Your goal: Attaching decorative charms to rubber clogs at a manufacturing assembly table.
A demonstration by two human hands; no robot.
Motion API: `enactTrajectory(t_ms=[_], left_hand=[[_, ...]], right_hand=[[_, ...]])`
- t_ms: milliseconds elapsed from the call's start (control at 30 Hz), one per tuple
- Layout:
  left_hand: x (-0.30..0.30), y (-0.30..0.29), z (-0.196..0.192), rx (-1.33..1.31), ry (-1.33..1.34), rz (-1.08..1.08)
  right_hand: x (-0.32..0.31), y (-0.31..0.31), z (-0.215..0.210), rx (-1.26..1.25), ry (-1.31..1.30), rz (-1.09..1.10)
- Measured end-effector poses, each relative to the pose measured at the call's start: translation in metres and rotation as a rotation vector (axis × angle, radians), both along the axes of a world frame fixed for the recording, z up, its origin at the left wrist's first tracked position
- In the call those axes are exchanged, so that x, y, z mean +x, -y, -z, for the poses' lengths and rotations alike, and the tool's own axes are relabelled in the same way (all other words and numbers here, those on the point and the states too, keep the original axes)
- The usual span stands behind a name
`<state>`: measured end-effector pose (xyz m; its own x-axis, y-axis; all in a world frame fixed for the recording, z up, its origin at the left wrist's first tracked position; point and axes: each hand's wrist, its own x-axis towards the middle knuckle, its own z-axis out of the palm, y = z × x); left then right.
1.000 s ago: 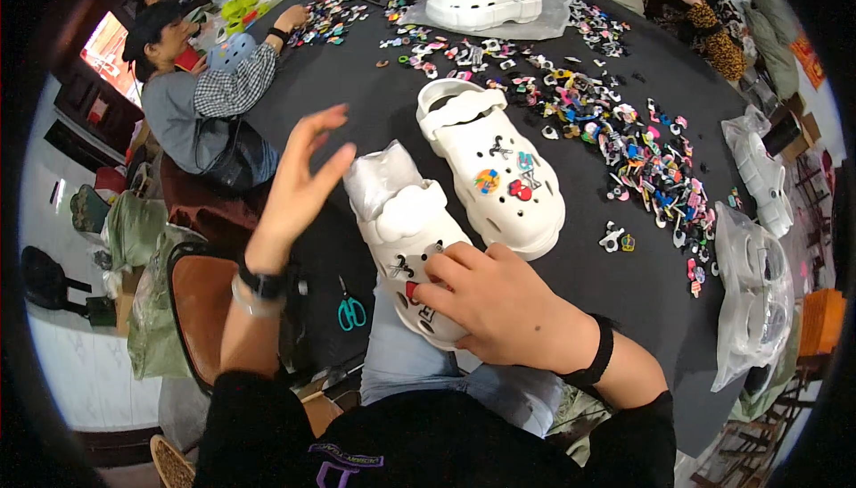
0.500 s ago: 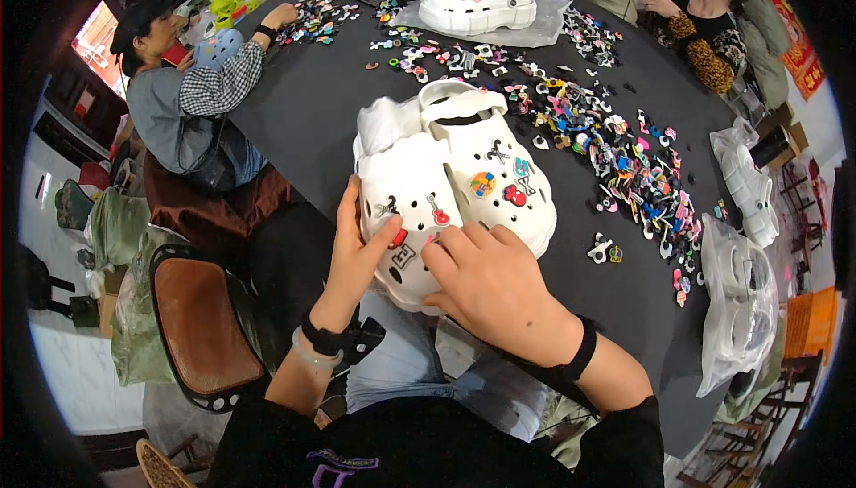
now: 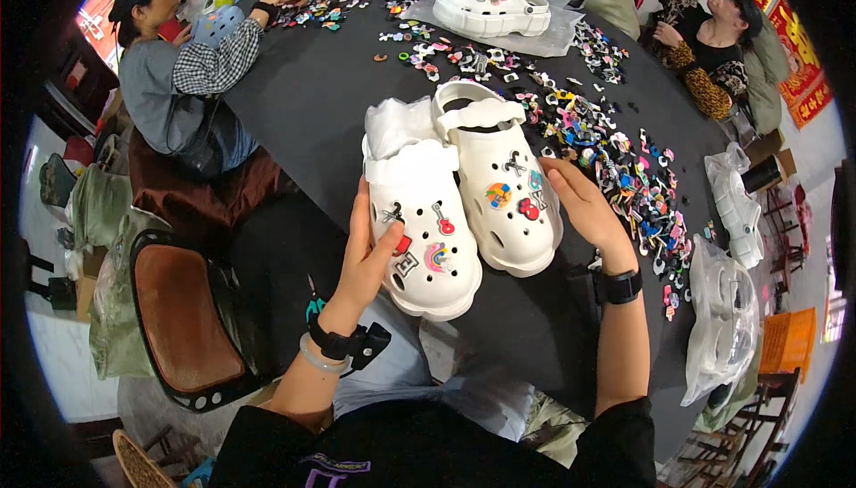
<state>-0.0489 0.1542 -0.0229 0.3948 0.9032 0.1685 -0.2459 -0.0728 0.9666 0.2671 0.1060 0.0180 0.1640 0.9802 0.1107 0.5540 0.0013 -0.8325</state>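
Note:
Two white clogs stand side by side in front of me, toes toward me. My left hand (image 3: pixel 361 260) grips the outer side of the left clog (image 3: pixel 423 194), its thumb over the top. That clog bears a red guitar charm (image 3: pixel 443 220), a rainbow charm (image 3: pixel 438 258) and a letter charm (image 3: pixel 406 263); white wrapping (image 3: pixel 397 127) fills its heel opening. My right hand (image 3: pixel 588 207) is at the outer side of the right clog (image 3: pixel 499 234), fingers against its edge, partly hidden. An orange round charm (image 3: pixel 497 194) and a red charm (image 3: pixel 530 210) sit on this clog.
Loose colourful charms (image 3: pixel 615 176) are heaped along the dark table (image 3: pixel 330 86). More white clogs (image 3: pixel 490 6) lie at the back, and bagged ones (image 3: pixel 724 318) at the right edge. One person (image 3: pixel 183 86) sits at the left, another (image 3: pixel 695 51) at the far right.
My right hand has left the left clog's toe and moved to the right clog's outer side. A rainbow charm now shows where that hand was. The clogs' toes have spread slightly apart.

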Motion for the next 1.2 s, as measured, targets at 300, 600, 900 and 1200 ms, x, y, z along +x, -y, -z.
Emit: enactTrajectory(t_ms=[300,600,900,1200], left_hand=[[-0.008,-0.010,-0.007,-0.055,-0.028,0.109],[-0.001,-0.021,0.007,-0.133,0.132,0.184],[-0.032,0.010,-0.022,0.613,-0.369,-0.142],[-0.009,0.042,-0.056,0.762,-0.650,-0.082]], right_hand=[[-0.015,0.046,-0.024,-0.147,0.075,-0.088],[-0.030,0.091,0.013,-0.063,-0.487,0.067],[-0.012,0.096,0.026,-0.044,-0.616,-0.011],[-0.017,0.097,0.024,-0.023,-0.556,-0.010]])
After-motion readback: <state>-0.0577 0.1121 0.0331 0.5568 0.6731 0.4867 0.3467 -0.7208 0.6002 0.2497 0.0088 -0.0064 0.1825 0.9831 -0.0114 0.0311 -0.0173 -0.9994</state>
